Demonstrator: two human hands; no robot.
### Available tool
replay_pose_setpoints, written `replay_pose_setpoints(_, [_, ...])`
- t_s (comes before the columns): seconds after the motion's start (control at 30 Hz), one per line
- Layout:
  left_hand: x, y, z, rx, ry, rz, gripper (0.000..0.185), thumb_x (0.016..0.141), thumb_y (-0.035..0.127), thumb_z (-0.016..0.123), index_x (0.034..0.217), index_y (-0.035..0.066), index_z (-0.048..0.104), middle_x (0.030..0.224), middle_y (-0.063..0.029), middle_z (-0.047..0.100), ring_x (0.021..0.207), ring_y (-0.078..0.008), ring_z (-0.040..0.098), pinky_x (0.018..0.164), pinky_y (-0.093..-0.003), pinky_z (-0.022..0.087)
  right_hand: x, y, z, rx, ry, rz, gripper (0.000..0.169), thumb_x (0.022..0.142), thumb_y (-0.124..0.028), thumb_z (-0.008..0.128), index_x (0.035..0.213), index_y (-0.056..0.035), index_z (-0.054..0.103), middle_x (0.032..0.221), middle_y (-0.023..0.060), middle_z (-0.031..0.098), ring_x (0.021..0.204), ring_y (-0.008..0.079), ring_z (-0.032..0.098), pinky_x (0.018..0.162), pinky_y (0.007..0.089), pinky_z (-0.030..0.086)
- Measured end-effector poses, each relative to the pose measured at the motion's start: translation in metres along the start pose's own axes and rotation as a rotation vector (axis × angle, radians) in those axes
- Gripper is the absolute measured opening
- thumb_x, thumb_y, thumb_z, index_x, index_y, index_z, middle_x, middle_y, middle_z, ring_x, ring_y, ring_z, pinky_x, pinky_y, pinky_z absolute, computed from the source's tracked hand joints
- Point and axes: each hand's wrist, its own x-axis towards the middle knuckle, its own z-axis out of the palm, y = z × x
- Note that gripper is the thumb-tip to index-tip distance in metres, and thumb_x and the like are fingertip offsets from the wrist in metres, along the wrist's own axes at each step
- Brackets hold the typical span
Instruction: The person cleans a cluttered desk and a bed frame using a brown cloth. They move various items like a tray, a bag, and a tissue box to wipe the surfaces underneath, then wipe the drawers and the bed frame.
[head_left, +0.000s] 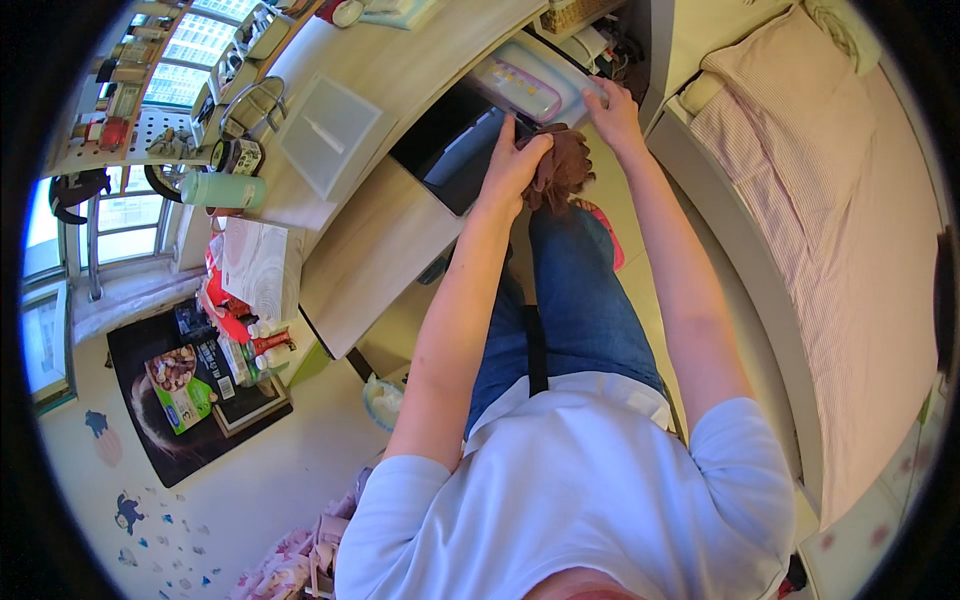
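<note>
My left hand (511, 166) is closed around a bunched brown fabric item (559, 169) that looks like a pair of gloves. Its index finger points up towards an open dark drawer (431, 142) under the desk. In the far part of that drawer lies a pale translucent plastic box (576, 82). A clear case with a purple rim and small yellow shapes (525, 88) shows on or inside the box; I cannot tell which. My right hand (616, 116) grips the box's near right edge with its thumb and fingers.
A frosted box (330, 135), a mint green bottle (225, 190) and a wood-patterned box (262, 262) stand on the desk (420, 45). Left of my legs is a wooden drawer front (375, 255). A bed with a striped pink cover (832, 225) runs along the right.
</note>
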Motion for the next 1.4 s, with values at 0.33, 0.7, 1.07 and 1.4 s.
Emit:
replay_pose_setpoints(0.33, [0.007,-0.027,0.016,0.130,-0.064,0.049,0.087,0.080,0.012,0.066,0.147,0.002,0.011,0.116,-0.0151,0.057,0.098,-0.0180,0.058,0.083,-0.0266,0.047,-0.027,0.009,-0.001,0.448,0.011,0.103,0.029,0.085,-0.017,0.063,0.111,-0.0075,0.054,0.105,0.0146,0.058,0.086,0.0233,0.060,0.080,0.0349,0.047])
replay_pose_setpoints(0.7, [-0.020,-0.039,0.030,0.354,-0.085,0.082,0.089,0.080,0.020,0.066,0.146,-0.003,0.010,0.116,-0.0152,0.057,0.100,-0.0152,0.056,0.085,-0.0247,0.044,-0.050,-0.001,-0.042,0.889,-0.087,0.389,0.020,0.092,-0.007,0.052,0.111,-0.0075,0.047,0.099,0.0130,0.059,0.085,0.0223,0.062,0.073,0.0391,0.056])
replay_pose_setpoints(1.07, [-0.030,-0.028,0.019,0.219,-0.016,0.070,0.080,0.082,0.016,0.065,0.146,0.002,0.018,0.114,-0.0147,0.058,0.098,-0.0148,0.057,0.084,-0.0248,0.045,-0.035,-0.023,-0.013,0.751,0.029,0.225,0.022,0.090,-0.004,0.052,0.112,-0.0044,0.049,0.091,0.0113,0.060,0.080,0.0205,0.063,0.066,0.0358,0.058])
replay_pose_setpoints(1.4, [-0.083,-0.017,-0.035,0.166,0.054,0.323,0.035,0.085,0.009,0.061,0.118,-0.002,0.054,0.110,-0.0081,0.061,0.100,-0.0137,0.058,0.089,-0.0262,0.044,-0.017,-0.024,0.000,0.031,0.198,-0.108,0.029,0.083,-0.020,0.064,0.109,-0.0075,0.063,0.089,0.0115,0.058,0.075,0.0224,0.060,0.071,0.0344,0.049])
